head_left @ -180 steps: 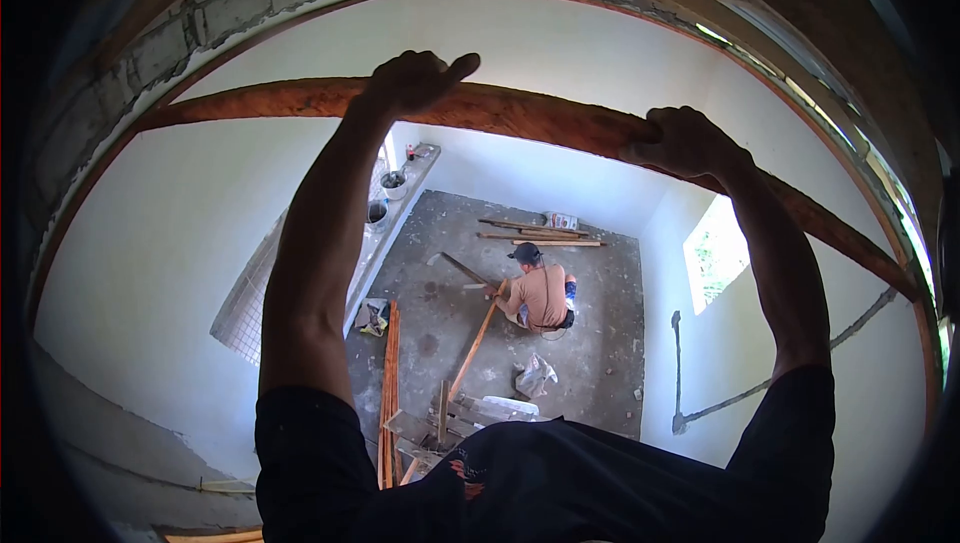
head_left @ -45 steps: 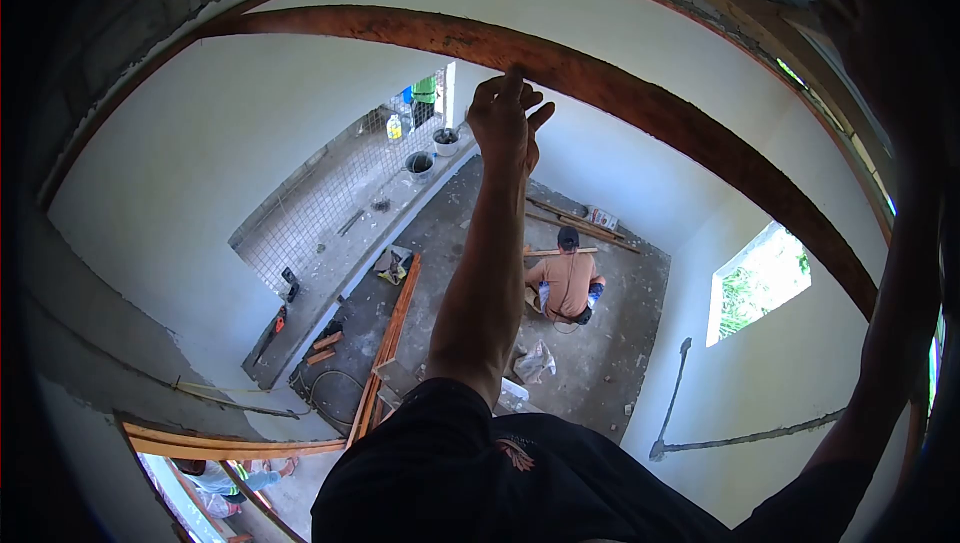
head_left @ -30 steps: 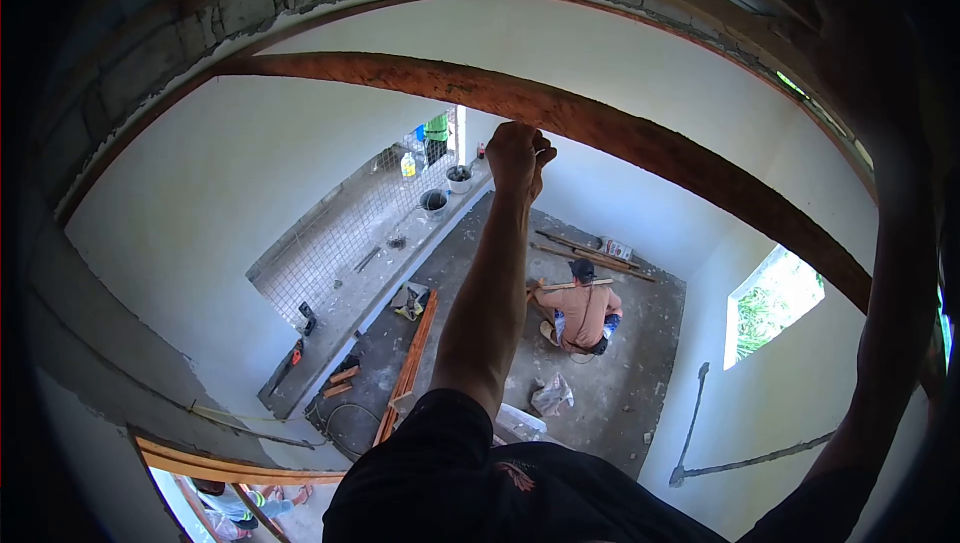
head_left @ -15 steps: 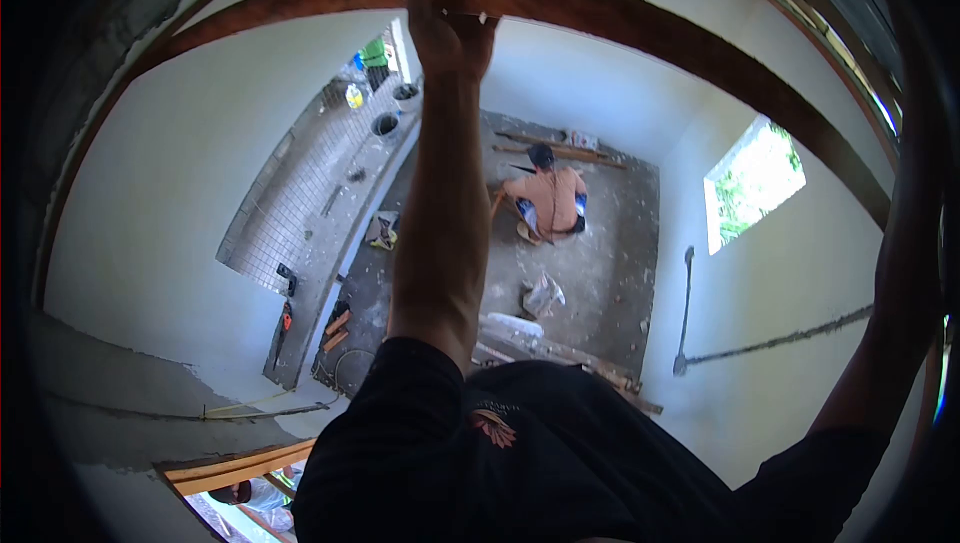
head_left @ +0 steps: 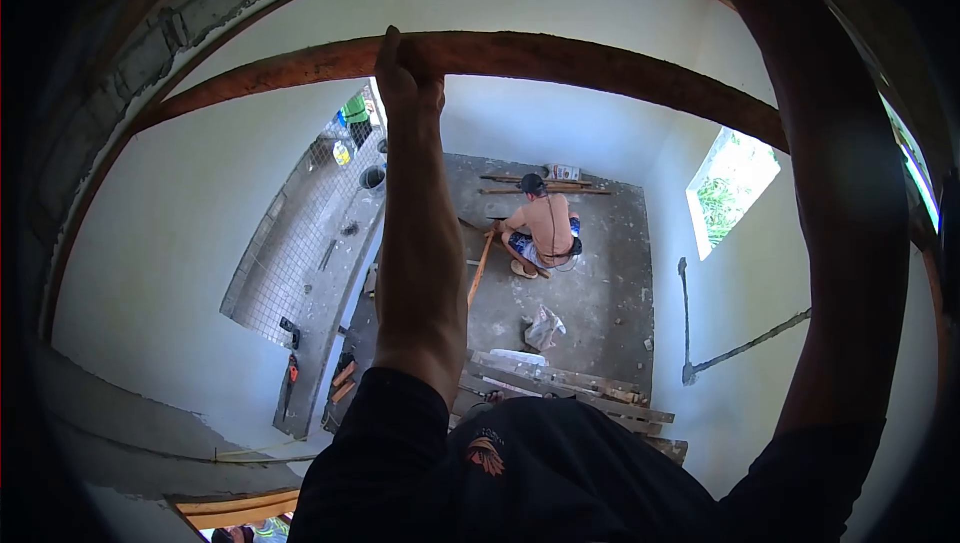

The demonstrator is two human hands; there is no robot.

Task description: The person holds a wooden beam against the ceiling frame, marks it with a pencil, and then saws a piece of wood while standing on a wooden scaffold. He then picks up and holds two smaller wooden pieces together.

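Note:
My left hand [head_left: 405, 78] is raised and closed around a long reddish-brown wooden beam [head_left: 570, 53], with the thumb up along its face and the other fingers largely hidden. The beam spans the room overhead, and the wide lens bends it into an arc. On the other side my right arm [head_left: 850, 203] reaches up across the beam's right end and leaves the view at the top, so that hand cannot be seen.
Below, a co-worker [head_left: 548, 228] squats on the concrete floor beside a long wood strip [head_left: 481, 268]. Wooden planks [head_left: 560, 383] lie underneath me, near a whitish bag [head_left: 543, 327]. A wall opening [head_left: 735, 188] is at right, a ledge [head_left: 345, 253] at left.
The view has tilted upward, so the beam sits lower in it. My left hand stays on the beam; my right arm has swung inward. The co-worker now has the wood strip beside them.

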